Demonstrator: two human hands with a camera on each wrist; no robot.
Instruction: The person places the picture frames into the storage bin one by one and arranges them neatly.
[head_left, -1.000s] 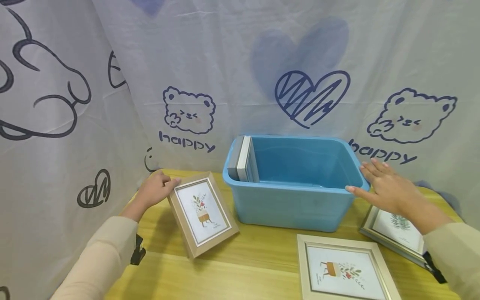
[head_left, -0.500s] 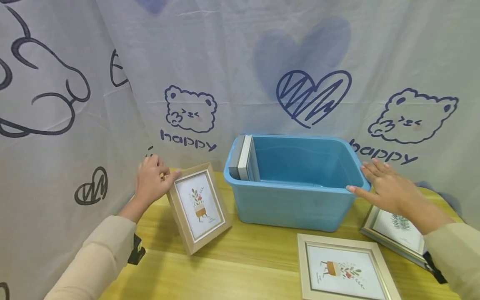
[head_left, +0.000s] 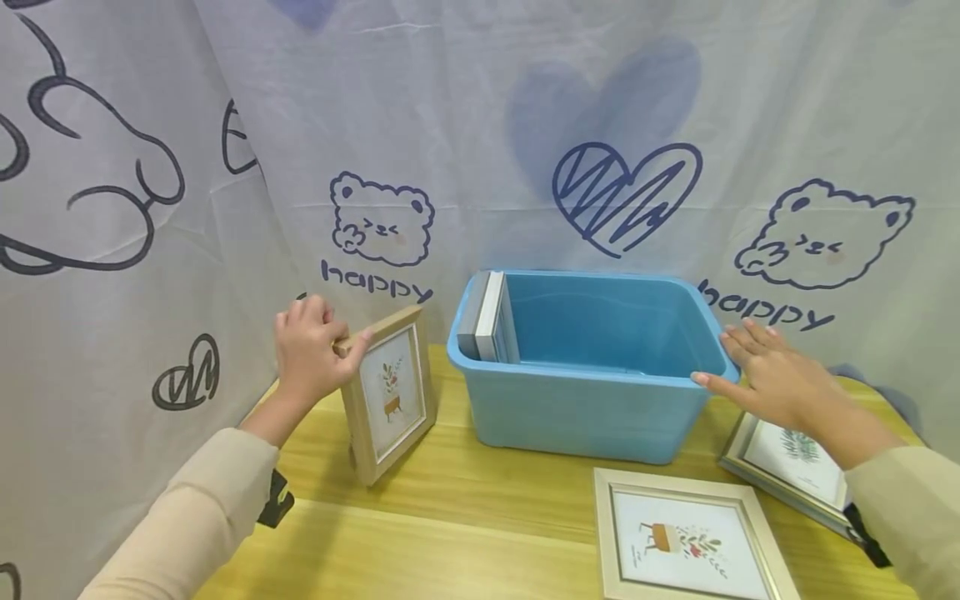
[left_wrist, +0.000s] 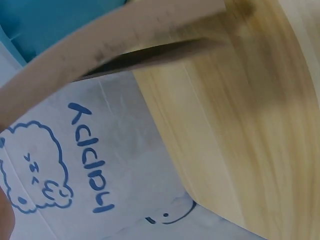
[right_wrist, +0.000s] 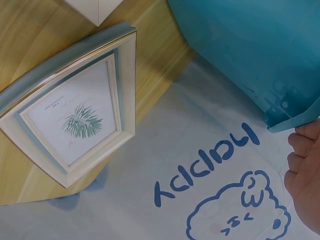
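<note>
My left hand (head_left: 311, 346) pinches the top left corner of a light wood picture frame (head_left: 351, 417), thumb on its front and fingers behind. That frame stands nearly upright on the table, turned partly side-on; its edge (left_wrist: 115, 37) crosses the left wrist view. To its right is a blue plastic bin (head_left: 577, 417), with a grey frame (head_left: 468, 321) and a white-edged frame (head_left: 489, 321) upright along its left wall. My right hand (head_left: 780, 379) rests on the bin's right rim, fingers fairly straight; the right wrist view shows the curled-looking fingers (right_wrist: 302, 160) at the rim.
A cream picture frame (head_left: 607, 533) with a flower-pot print lies at the front right of the wooden table (head_left: 420, 542). Beneath my right forearm lies another frame (head_left: 780, 483) with a leaf print. Behind everything hangs a pale printed cloth (head_left: 480, 125).
My left hand has risen and tilted the light wood frame from leaning back to nearly upright, turning its face to the right. The right hand and the bin have stayed put.
</note>
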